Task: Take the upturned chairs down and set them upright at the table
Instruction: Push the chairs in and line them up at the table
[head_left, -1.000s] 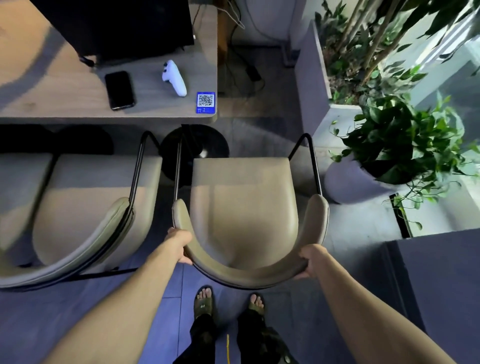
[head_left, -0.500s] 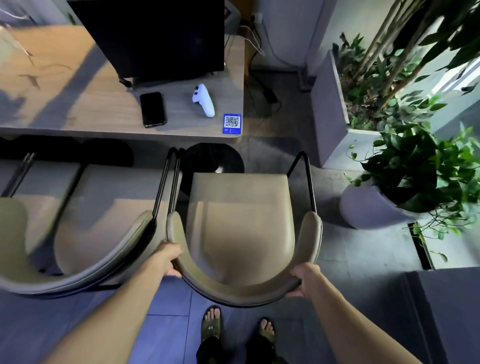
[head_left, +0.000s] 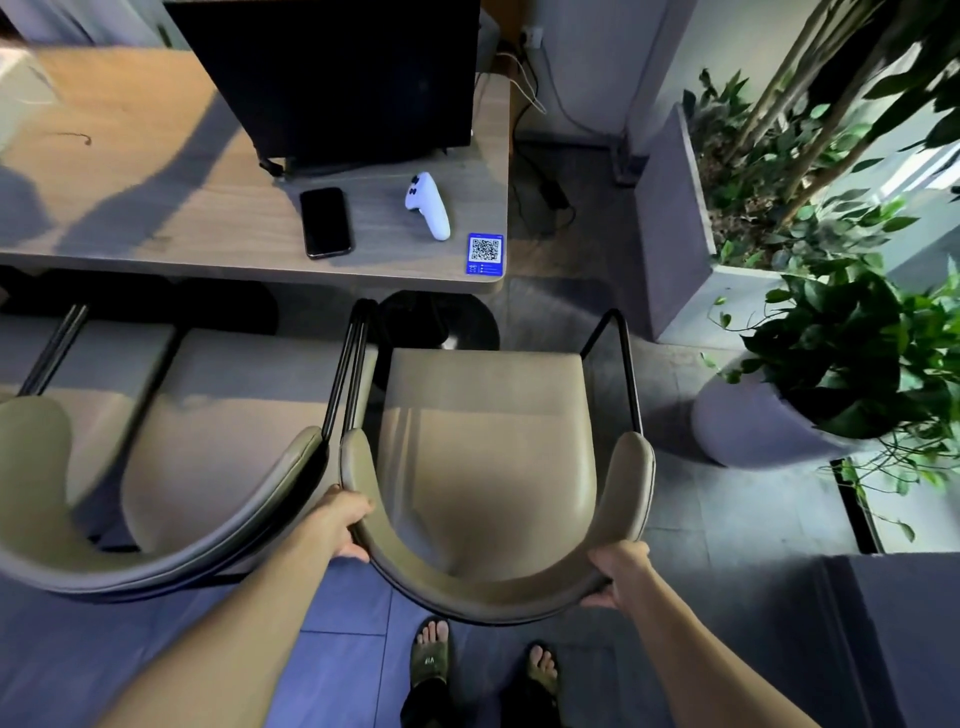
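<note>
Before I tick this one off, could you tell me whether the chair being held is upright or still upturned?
Upright: the chair shows its seat facing up, and both hands grip its curved backrest.

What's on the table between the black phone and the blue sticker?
In the head view, a white game controller lies between the phone and the QR sticker.

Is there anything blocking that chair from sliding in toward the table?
Nothing visible on the floor between the chair and the table. The black pedestal base sits just ahead under the table edge; the neighbouring chair presses close on its left.
</note>
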